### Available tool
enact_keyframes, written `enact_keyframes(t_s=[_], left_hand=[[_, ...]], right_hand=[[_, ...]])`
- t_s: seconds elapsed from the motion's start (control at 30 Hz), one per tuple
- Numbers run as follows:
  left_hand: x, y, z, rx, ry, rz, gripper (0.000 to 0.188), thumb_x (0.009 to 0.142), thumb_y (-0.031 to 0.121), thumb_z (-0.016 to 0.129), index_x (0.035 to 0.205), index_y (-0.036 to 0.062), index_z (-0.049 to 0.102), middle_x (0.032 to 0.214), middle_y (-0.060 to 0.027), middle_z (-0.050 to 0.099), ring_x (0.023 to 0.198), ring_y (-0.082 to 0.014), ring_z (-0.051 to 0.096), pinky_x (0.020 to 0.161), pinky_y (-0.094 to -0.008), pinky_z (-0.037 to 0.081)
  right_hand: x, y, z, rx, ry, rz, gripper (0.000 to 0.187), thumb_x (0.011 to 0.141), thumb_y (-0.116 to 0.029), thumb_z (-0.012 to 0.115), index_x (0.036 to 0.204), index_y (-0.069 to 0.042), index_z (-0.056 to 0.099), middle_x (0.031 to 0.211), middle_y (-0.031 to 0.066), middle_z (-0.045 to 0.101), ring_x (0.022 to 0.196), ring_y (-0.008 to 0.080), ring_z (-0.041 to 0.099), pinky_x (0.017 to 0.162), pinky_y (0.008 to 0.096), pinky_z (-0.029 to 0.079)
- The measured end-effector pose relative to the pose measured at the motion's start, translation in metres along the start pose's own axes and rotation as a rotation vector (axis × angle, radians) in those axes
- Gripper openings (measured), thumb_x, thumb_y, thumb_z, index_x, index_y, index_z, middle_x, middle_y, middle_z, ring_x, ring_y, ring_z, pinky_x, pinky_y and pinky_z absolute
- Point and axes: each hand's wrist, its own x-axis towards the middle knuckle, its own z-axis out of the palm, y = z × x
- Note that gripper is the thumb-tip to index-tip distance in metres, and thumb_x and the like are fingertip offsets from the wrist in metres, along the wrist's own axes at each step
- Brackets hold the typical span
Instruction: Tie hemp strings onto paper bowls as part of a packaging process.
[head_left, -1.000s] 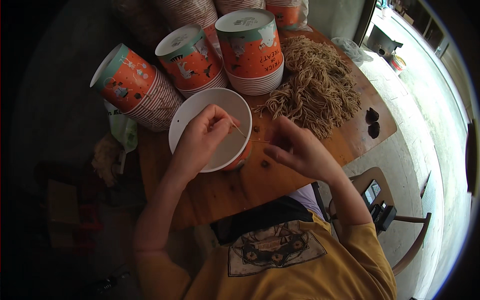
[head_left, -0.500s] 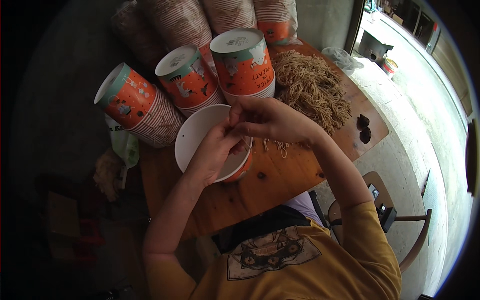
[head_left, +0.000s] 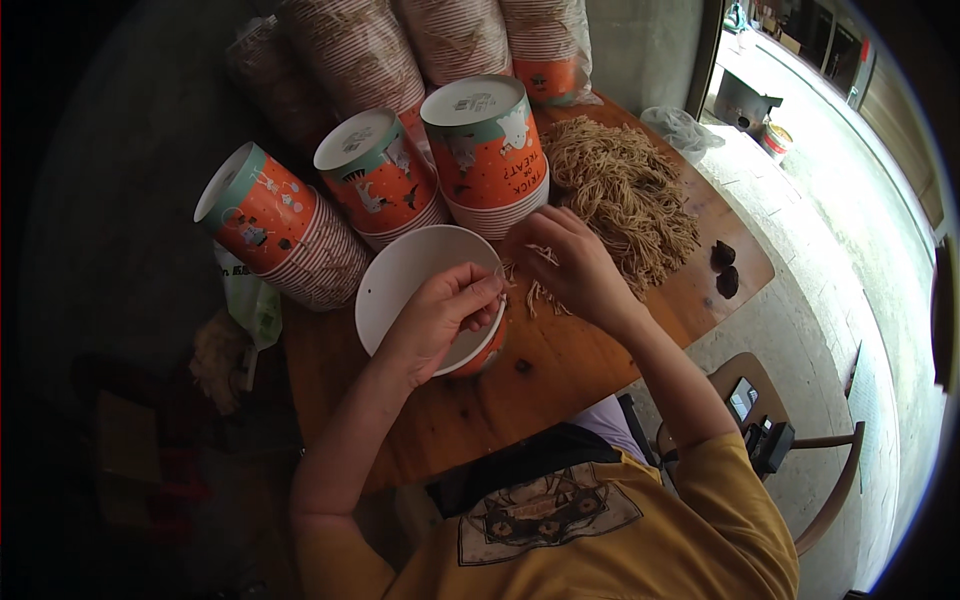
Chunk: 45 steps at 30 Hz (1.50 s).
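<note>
A white-lined paper bucket (head_left: 400, 262) with an orange outside stands mouth up on the wooden table, a small hole in its wall. My left hand (head_left: 440, 318) reaches over its mouth, thumb and finger pinched at the right rim on what looks like a thin pale cord, mostly hidden by the fingers. Just right of the bucket, my right hand (head_left: 570, 262) has its fingers curved and apart, above a few loose cord ends. Beyond it lies a heap of tan cords (head_left: 625, 205).
Upside-down stacks of orange buckets (head_left: 385, 190) line the table's far left, with bagged stacks (head_left: 350, 50) behind. Two dark pieces (head_left: 725, 270) lie near the right edge of the table (head_left: 560, 350). A chair (head_left: 750, 400) at the right holds a phone and a black device.
My hands were together over the bucket's right rim. Now the right hand has come away to the right, toward the cords, while the left stays pinched at the rim.
</note>
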Motion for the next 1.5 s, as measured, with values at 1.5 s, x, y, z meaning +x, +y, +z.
enact_keyframes(t_s=[1.5], left_hand=[[0.003, 0.017, 0.006, -0.046, 0.005, -0.097, 0.019, 0.082, -0.001, 0.057, 0.098, 0.0066, 0.048, 0.09, -0.0036, 0.057, 0.079, -0.0112, 0.056, 0.07, -0.0236, 0.045]], right_hand=[[-0.036, -0.02, 0.015, 0.072, 0.106, 0.009, 0.013, 0.083, -0.004, 0.061, 0.095, -0.001, 0.057, 0.103, 0.0104, 0.054, 0.086, 0.0214, 0.062, 0.071, 0.0308, 0.053]])
